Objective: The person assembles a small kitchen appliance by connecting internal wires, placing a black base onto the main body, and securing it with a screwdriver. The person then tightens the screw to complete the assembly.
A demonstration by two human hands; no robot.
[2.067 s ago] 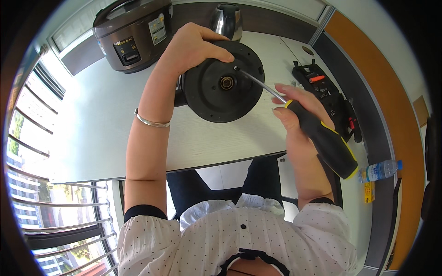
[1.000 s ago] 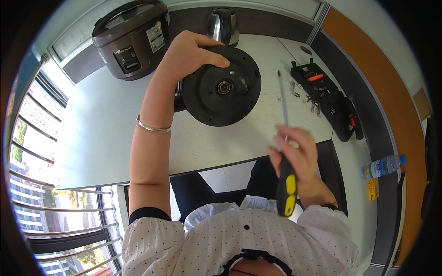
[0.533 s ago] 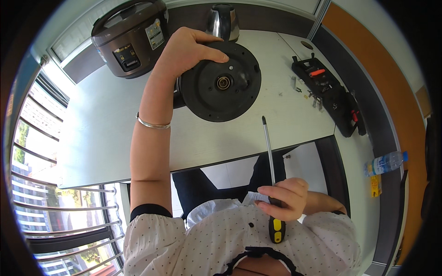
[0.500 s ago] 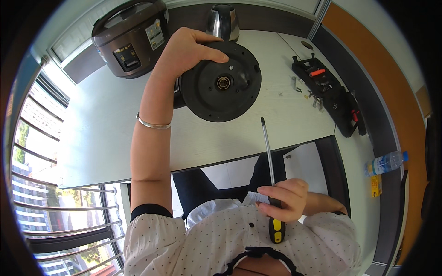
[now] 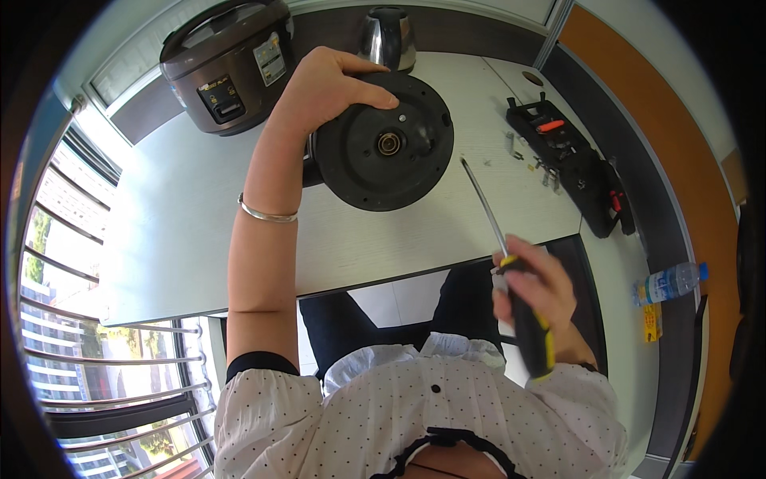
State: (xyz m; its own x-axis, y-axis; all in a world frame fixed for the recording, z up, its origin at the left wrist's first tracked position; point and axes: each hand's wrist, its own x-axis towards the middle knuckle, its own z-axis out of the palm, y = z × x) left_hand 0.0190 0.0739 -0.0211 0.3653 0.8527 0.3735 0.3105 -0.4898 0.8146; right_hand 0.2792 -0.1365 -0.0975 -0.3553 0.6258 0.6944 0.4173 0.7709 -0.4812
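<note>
My left hand (image 5: 327,88) grips a round black appliance base (image 5: 359,172) by its upper left edge, thumb lying on its flat face. That face is turned toward me, with a copper-coloured ring in a central socket and small holes around the rim. Whatever lies behind it is mostly hidden; a dark part juts out at its left. A screwdriver (image 5: 530,319) with a black and yellow handle is in my right hand (image 5: 542,287), fingers around the handle's upper end. Its steel shaft points up and left, the tip just right of the base and apart from it.
A brown rice cooker (image 5: 231,76) and a steel kettle (image 5: 387,40) stand at the back of the white table (image 5: 183,239). At right lies an open black tool case (image 5: 562,156), small metal bits (image 5: 549,177) beside it. A water bottle (image 5: 670,284) lies farther right.
My right hand has moved up and to the right with the screwdriver, whose tip rose beside the base. My left hand and the base have hardly moved.
</note>
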